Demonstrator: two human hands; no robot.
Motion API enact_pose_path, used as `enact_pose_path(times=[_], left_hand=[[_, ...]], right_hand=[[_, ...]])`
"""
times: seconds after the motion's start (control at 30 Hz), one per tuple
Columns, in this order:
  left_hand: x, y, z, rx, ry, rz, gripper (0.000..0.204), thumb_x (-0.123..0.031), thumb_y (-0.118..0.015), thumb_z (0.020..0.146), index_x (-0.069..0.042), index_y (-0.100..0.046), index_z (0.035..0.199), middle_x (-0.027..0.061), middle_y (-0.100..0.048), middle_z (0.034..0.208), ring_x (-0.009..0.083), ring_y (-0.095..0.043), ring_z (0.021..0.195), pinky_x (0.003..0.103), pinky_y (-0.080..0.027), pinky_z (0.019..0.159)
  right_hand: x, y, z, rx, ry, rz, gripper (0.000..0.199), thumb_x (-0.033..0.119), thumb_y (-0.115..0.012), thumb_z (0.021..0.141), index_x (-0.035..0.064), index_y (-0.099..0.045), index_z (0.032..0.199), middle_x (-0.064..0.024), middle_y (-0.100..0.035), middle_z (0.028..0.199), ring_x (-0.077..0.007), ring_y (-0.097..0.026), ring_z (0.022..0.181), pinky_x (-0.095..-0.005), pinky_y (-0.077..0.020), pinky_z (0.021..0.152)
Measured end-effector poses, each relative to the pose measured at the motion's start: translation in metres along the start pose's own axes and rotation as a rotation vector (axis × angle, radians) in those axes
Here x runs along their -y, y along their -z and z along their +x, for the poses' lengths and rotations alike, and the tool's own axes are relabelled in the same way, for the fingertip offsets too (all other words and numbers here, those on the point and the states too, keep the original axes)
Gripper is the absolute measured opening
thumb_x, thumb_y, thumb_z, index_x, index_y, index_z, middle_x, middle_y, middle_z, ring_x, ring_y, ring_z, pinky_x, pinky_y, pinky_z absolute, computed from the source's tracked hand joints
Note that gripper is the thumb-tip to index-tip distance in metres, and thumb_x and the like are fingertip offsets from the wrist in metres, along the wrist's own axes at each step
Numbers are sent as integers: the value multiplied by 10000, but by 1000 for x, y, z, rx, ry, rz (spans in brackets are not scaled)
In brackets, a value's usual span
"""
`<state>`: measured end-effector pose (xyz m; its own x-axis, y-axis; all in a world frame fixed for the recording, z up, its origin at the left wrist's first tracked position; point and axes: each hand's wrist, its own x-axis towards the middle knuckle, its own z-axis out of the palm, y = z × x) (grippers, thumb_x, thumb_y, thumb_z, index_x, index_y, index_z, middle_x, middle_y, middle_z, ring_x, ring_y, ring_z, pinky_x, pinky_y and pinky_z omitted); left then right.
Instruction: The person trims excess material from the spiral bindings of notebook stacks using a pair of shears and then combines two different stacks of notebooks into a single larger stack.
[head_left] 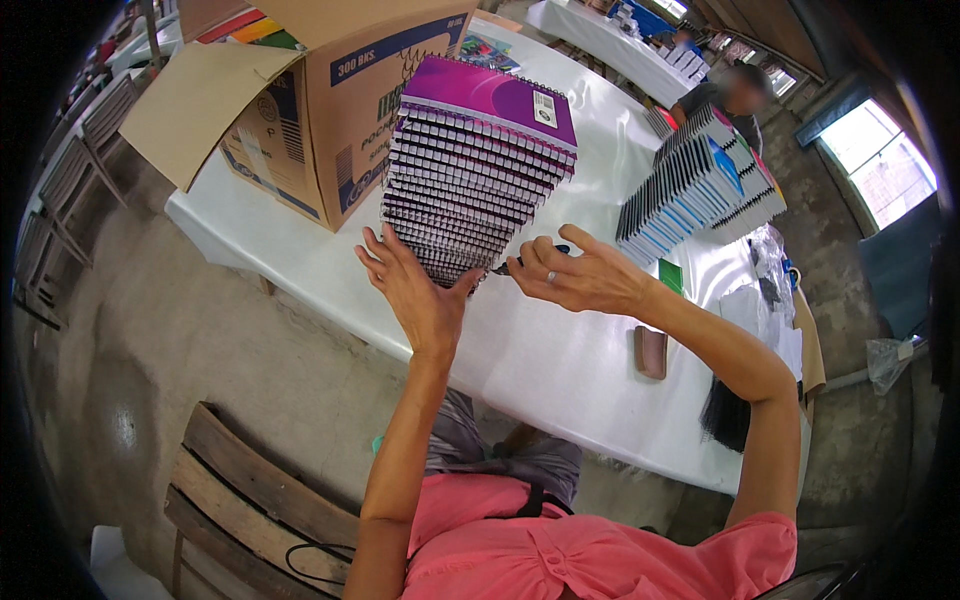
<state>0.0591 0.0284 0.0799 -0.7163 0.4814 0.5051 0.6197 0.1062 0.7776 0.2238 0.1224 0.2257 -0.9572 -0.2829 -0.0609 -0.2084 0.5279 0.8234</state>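
A tall stack of purple spiral notebooks stands on the white table. My left hand is spread flat against the stack's near lower side, fingers apart. My right hand is closed around a dark pen whose tip points at the bottom of the stack. A ring shows on one finger of that hand.
An open cardboard box stands left of the stack. A second, fanned pile of blue and white notebooks lies to the right, with another person behind it. A brown case, plastic bags and a wooden bench are nearby.
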Motion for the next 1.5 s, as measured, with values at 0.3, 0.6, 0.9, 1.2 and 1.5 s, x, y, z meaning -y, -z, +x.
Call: enact_pose_path(times=[0.3,0.6,0.9,1.2,1.5], left_hand=[[-2,-1,-2,14,21,-24,1353,-273,-960,526,38,-95,1518,370,-132,1547,559,-108,1434,606,-156,1162],[1,-5,-5,0,0,-22,1347,-249,-961,526,46,-98,1517,365,-168,1544,559,-107,1438,606,-149,1164],[-4,0,-3,4,19,-40,1330,-240,-960,516,35,-123,1513,349,-225,1522,565,-132,1425,602,-165,1160],[-1,3,-1,-2,47,-47,1289,-239,-955,519,39,-165,1499,343,-234,1520,560,-144,1423,600,-165,1159],[7,7,7,-39,-7,-108,1352,-330,-954,532,71,-115,1514,349,-173,1547,549,-108,1440,592,-158,1164]], right_hand=[[6,-1,-1,-23,17,-88,370,215,-596,860,124,-550,1216,9,-556,1106,-126,-479,1081,-296,-404,909],[12,10,14,-26,-31,29,223,169,-626,795,68,-664,990,2,-603,963,-150,-537,985,-281,-415,837],[19,35,41,247,62,-43,192,156,-628,733,-11,-696,797,-107,-626,767,-231,-591,748,-331,-447,641],[42,63,89,606,-265,-53,182,173,-641,716,-5,-676,735,-120,-587,691,-269,-618,736,-395,-470,587],[-8,37,11,76,-196,142,348,184,-638,817,101,-609,1154,-15,-571,1053,-156,-512,1072,-376,-423,947]])
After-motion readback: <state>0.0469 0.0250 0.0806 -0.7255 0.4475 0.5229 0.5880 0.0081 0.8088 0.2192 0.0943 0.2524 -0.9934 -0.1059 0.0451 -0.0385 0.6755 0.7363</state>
